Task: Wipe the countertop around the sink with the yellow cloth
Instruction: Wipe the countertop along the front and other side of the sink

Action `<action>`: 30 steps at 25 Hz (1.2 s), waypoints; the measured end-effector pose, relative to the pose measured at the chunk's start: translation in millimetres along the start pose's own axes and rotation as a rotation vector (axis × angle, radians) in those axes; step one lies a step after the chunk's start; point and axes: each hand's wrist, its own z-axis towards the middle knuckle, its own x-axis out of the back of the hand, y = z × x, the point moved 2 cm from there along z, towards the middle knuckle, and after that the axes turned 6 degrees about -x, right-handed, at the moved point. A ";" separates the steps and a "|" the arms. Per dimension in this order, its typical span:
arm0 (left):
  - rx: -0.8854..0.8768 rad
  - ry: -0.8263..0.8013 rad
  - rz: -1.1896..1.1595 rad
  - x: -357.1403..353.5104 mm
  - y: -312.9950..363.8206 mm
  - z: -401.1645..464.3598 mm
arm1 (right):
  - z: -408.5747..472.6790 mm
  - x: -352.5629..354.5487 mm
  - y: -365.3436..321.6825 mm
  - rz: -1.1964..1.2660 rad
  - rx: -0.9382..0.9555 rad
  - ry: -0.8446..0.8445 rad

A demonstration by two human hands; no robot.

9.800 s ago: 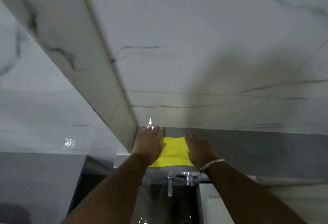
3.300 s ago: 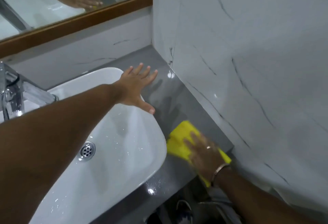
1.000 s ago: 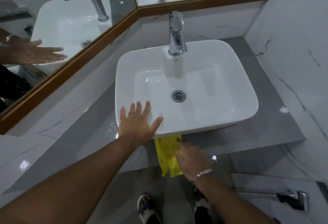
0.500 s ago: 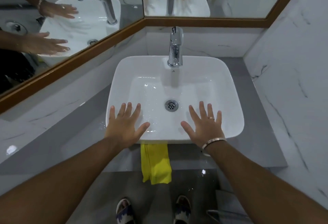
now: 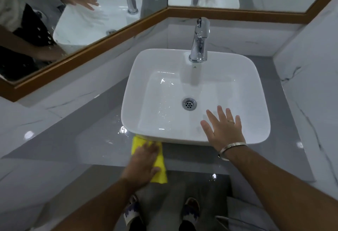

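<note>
The yellow cloth lies on the grey countertop just in front of the white sink, with its lower end hanging over the front edge. My left hand presses flat on top of the cloth, fingers pointing toward the sink's front left corner. My right hand hovers over the sink's front rim with fingers spread and holds nothing. It wears a ring and a metal bracelet.
A chrome tap stands at the back of the sink. Wood-framed mirrors run along the back and left walls. Marble wall closes in the right side. Water drops glint on the counter. My feet stand on the floor below.
My left hand has dropped from the sink rim onto the yellow cloth. The right hand stays spread over the rim. The view has shifted a little to the left.
</note>
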 end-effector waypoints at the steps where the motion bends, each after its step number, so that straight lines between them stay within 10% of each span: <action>1: 0.067 0.074 0.022 -0.8 -25.5 -19.2 | 0.1 0.9 -2.1 0.007 -0.011 -0.018; 5: 0.321 0.092 -0.124 18.7 -29.8 -28.0 | -0.3 -1.6 -82.2 0.126 0.080 -0.123; 9: -0.014 0.196 -0.105 6.6 1.2 -6.6 | -0.6 -12.4 -172.3 0.137 0.214 -0.146; 14: 0.707 0.296 -0.220 -7.1 -141.6 -58.1 | -0.6 -10.9 -179.7 0.061 0.239 -0.082; 20: 0.113 0.279 -0.083 -2.6 -109.3 -6.0 | -0.6 -6.1 -184.3 0.064 0.238 -0.068; 24: 0.797 0.259 -0.340 21.2 -156.2 17.6 | -0.6 -5.9 -184.4 0.041 0.237 -0.107; 28: 0.065 0.294 -0.143 18.0 -154.1 36.9 | 0.1 -5.7 -185.3 0.043 0.240 -0.116; 30: 0.108 0.318 -0.174 36.0 -174.0 65.6 | 1.5 -6.5 -184.4 0.041 0.247 -0.114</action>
